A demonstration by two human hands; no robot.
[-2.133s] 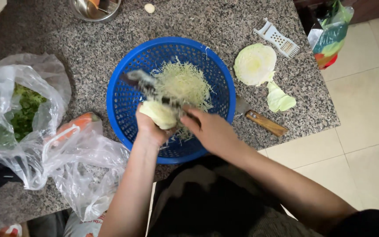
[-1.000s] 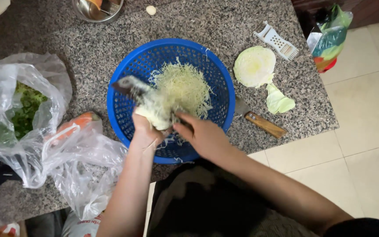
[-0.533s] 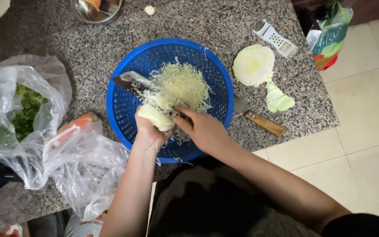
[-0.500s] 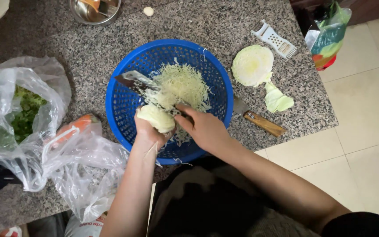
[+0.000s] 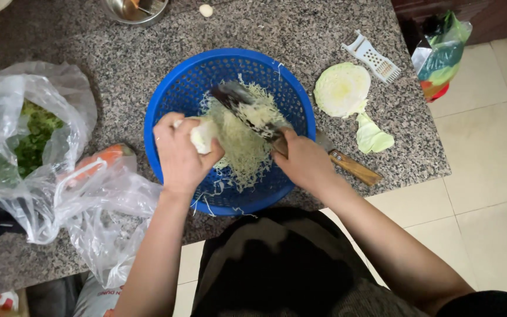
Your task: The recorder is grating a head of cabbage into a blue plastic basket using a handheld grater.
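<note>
A round blue plastic colander [image 5: 174, 100] sits on the speckled granite counter and holds a heap of pale shredded cabbage [image 5: 239, 147]. My left hand [image 5: 178, 154] grips a chunk of cabbage [image 5: 202, 135] over the colander's left side. My right hand [image 5: 302, 159] holds the handle of a shredding knife [image 5: 246, 110], whose blade points up and left across the shreds, apart from the chunk.
A half cabbage [image 5: 341, 89] and a loose leaf [image 5: 372, 136] lie right of the colander, beside a wooden-handled knife [image 5: 348, 164] and a white grater [image 5: 374, 56]. Clear bags [image 5: 60, 182] with greens [image 5: 33, 138] and a carrot [image 5: 102, 157] lie left. A metal bowl [image 5: 133, 8] stands at the back.
The cabbage chunk and my left hand have shifted left, away from the blade. The knife has swung toward the right side of the colander, its blade now clear of the chunk.
</note>
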